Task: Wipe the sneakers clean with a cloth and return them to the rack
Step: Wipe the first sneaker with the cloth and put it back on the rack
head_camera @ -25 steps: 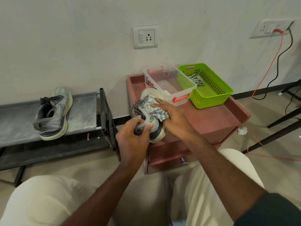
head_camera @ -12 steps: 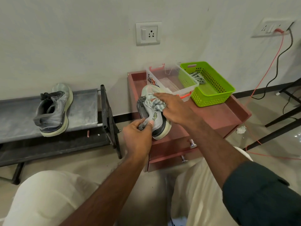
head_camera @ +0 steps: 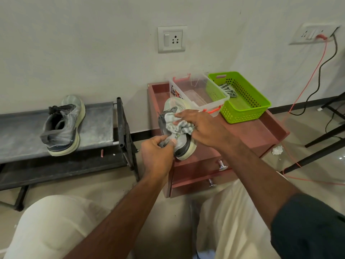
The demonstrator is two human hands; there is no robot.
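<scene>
- Grey fabric covers the rack (head_camera: 97,120) at left, low against the wall; we judge it the return point, which explains why one sneaker sits there.
- We find the cabinet (head_camera: 248,131) just right of the rack serving as a work surface, within reach of the seated person.
- We note a green basket (head_camera: 248,109) on the cabinet's far right holding a spare rag (head_camera: 228,90), and a clear tub (head_camera: 197,90) touching its left side; neither is in use.
- We see the rack sneaker (head_camera: 62,126) resting on its sole, toe to the wall. Whether it is already wiped we cannot tell.
- We see the second sneaker (head_camera: 179,139) at the cabinet's front left, heel toward the person, tipped so its side faces up for wiping.
- Our reading of the left hand (head_camera: 156,156): fingers curled round the heel, bracing the shoe against the rubbing.
- Our reading of the right hand (head_camera: 201,126): it clutches the cloth and presses it on the upper, fingers reaching toward the toe.
- We find the cloth (head_camera: 179,126) bunched, striped, lying between palm and shoe.
- We judge wiping in progress; this sneaker has not yet gone to the rack.
</scene>
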